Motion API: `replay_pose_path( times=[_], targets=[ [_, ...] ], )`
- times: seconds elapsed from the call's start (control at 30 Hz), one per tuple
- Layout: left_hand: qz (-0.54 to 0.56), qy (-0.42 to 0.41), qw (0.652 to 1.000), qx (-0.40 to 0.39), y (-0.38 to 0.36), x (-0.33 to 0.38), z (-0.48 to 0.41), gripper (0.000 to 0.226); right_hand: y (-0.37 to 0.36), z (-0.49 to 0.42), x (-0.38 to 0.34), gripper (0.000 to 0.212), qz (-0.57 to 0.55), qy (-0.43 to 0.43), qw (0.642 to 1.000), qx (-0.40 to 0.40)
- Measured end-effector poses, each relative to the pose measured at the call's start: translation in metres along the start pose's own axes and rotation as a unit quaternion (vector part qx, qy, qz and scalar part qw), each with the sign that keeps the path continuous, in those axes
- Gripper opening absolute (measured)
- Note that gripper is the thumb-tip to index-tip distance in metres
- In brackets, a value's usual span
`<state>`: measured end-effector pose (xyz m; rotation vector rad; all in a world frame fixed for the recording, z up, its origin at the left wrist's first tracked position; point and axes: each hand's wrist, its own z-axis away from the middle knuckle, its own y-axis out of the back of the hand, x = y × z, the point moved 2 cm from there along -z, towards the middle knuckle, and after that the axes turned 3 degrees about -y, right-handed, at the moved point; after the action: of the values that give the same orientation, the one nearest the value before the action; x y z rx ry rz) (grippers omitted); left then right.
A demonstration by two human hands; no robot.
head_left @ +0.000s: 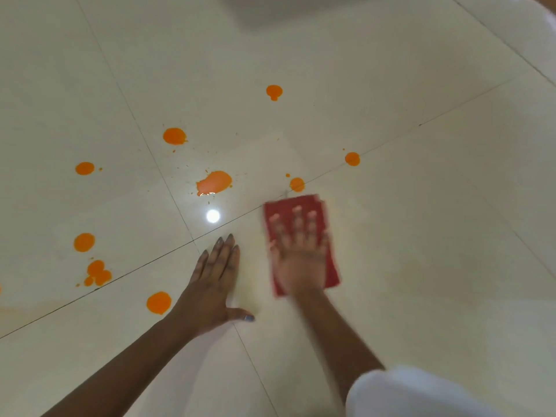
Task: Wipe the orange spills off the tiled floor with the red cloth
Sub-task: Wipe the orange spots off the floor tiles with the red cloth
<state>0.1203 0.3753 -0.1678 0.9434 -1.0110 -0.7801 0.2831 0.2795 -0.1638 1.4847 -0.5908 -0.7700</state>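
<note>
The right hand [298, 254] lies flat on the red cloth [284, 207], fingers straight and spread, palm pressing it to the tiled floor [421, 236]. It grips nothing, and it is blurred. The left hand [215, 284] is just beside the cloth at its 9 o'clock. It is also released, with its fingers straight and close together, thumb out to the side and palm on bare tile.

The cloth is a folded rectangle just right of frame centre, with its long edges running toward 12 o'clock. Its far edge is near a small orange spill [297, 184] that sits on a grout line. Another drop [352, 158] lies at the cloth's 1 o'clock.

The largest spill [214, 182] is at its 10 o'clock, with a lamp reflection [213, 216] below it. More drops spread from 8 to 12 o'clock. One blot [159, 302] almost touches the left wrist.

From 2 to 5 o'clock of the cloth the tiles are unspotted, showing only a faint yellowish film. White fabric [406, 392] fills the frame's 5 o'clock corner.
</note>
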Motion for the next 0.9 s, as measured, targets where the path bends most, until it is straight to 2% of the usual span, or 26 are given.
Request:
replay_pose_path(
  times=[0.07, 0.1, 0.2, 0.33, 0.4, 0.47, 0.53, 0.67, 0.73, 0.83, 0.9],
  targets=[
    [0.001, 0.006, 1.000, -0.006, 0.007, -0.003, 0.005, 0.115, -0.001, 0.053, -0.033, 0.055, -0.007, 0.101, 0.995, -0.019],
    [-0.004, -0.005, 1.000, -0.013, 0.007, -0.003, 0.007, 0.110, 0.001, 0.076, -0.030, 0.055, -0.013, 0.116, 0.993, -0.023],
    [-0.005, -0.009, 1.000, -0.016, 0.007, -0.006, 0.012, 0.107, 0.004, 0.071, 0.012, 0.055, -0.024, 0.087, 0.996, -0.011],
    [-0.033, 0.012, 0.999, -0.023, 0.009, -0.002, 0.010, 0.112, 0.006, -0.017, 0.023, 0.059, 0.004, -0.010, 0.999, -0.035],
    [-0.036, 0.014, 0.999, -0.025, 0.014, 0.000, 0.014, 0.109, 0.007, -0.016, -0.005, 0.058, -0.005, 0.019, 0.999, -0.035],
    [-0.035, 0.022, 0.999, -0.022, 0.014, -0.002, 0.022, 0.108, 0.008, 0.018, -0.024, 0.050, -0.014, 0.103, 0.994, -0.024],
    [-0.035, 0.044, 0.998, -0.011, 0.014, -0.012, 0.036, 0.109, 0.008, 0.046, -0.022, 0.042, -0.031, 0.140, 0.990, -0.018],
    [-0.014, 0.096, 0.995, 0.036, 0.018, -0.037, 0.065, 0.110, 0.003, 0.008, -0.030, 0.047, -0.029, 0.070, 0.997, 0.014],
    [0.006, 0.120, 0.992, 0.046, 0.021, -0.046, 0.080, 0.110, -0.005, 0.004, -0.064, 0.051, -0.013, 0.116, 0.993, -0.010],
    [0.035, 0.137, 0.989, 0.040, 0.022, -0.059, 0.112, 0.113, -0.012, 0.064, -0.112, 0.049, -0.008, 0.257, 0.966, -0.027],
    [0.040, 0.150, 0.987, 0.033, 0.020, -0.066, 0.133, 0.115, -0.011, 0.111, -0.099, 0.048, -0.007, 0.293, 0.955, -0.037]
  ],
)
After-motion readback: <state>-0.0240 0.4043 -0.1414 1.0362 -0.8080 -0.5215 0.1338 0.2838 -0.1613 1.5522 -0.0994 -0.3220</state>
